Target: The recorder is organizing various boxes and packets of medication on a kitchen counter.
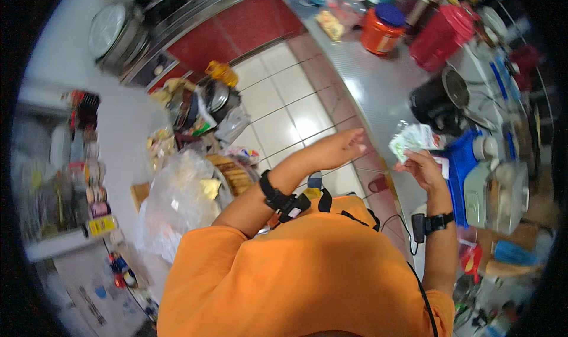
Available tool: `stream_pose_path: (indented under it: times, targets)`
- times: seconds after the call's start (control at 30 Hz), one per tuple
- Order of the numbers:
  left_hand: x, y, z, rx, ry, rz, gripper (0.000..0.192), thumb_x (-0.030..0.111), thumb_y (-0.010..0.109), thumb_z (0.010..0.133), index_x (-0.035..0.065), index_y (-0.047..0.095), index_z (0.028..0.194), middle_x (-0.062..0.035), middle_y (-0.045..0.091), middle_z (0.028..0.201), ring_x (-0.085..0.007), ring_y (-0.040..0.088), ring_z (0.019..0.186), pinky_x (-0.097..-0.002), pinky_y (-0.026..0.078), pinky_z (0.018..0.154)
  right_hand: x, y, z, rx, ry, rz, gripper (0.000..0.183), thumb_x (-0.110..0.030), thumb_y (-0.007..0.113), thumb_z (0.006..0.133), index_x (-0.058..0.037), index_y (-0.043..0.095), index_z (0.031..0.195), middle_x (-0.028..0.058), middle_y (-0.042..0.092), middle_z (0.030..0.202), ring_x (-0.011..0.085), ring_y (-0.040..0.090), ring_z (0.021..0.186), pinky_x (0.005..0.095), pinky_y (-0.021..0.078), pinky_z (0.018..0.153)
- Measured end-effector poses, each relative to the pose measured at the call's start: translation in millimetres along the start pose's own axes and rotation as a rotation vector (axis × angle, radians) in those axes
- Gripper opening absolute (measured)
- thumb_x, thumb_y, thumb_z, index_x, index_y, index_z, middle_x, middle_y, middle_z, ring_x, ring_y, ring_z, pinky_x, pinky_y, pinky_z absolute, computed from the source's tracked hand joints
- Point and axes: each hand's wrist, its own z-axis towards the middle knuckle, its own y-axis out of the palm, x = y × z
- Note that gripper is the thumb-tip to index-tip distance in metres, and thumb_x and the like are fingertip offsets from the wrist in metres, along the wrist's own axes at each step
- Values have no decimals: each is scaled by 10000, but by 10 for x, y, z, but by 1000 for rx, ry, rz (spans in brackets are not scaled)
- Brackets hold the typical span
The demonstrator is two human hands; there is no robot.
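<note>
My right hand (pixel 419 168) is over the metal countertop (pixel 355 75), its fingers pinching a small clear plastic packet (pixel 406 142) with pale green and white on it. Just beyond the packet lies a white and red item, partly covered. My left hand (pixel 348 147) is in the air above the tiled floor, short of the counter's edge, and holds nothing; its fingers are blurred but look loosely parted. Beside my right hand is a blue tray (pixel 459 177), and a black pitcher-like container (pixel 437 102) stands farther along the counter. Both wrists carry black straps with small devices.
An orange jar with a blue lid (pixel 382 28) and a red pitcher (pixel 443 37) stand on the counter. A green-and-clear container (pixel 492 199) is at the right. Left are a large plastic bag (pixel 177 199), pots and bags near the floor (pixel 275 102). A cable hangs by my right arm.
</note>
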Motion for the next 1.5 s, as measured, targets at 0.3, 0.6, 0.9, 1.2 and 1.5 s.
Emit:
stream_pose_path:
  times: [0.3,0.6,0.9,1.2,1.5]
  targets:
    - [233,905,789,-180,-155,-456,251,189,538,899,2,565,1064,-16,603,907,-71,520,820,-226,425,737,421,56,-383,32,-32,249,197,-176,538,887,-9,552,990,69,605,778,166,603,661,305,517,673]
    - [464,1332,999,-150,-405,-526,135,173,584,879,78,588,975,26,598,847,-58,523,719,-219,432,623,595,-172,-816,402,-294,243,265,-120,558,870,-19,458,1094,65,598,808,124,562,596,250,483,552]
    - [450,1337,1170,-83,-376,-644,116,126,569,879,69,577,979,-22,630,950,-114,609,820,-233,497,655,1028,-779,-1007,588,-358,422,125,-104,526,884,-53,505,996,48,601,819,102,534,605,266,480,564]
    - [651,1152,1292,62,440,-116,223,-129,532,651,70,579,739,-109,437,1237,-256,429,1153,-345,329,978,1217,-910,-849,672,-212,420,115,-114,527,882,-71,513,987,36,597,809,102,530,585,250,462,552]
    - [869,405,1696,56,584,-70,237,-106,553,626,69,600,778,-105,465,1205,-260,468,1090,-350,375,933,782,-736,-252,689,-253,391,120,-134,523,881,-66,514,979,29,593,802,93,523,581,242,455,536]
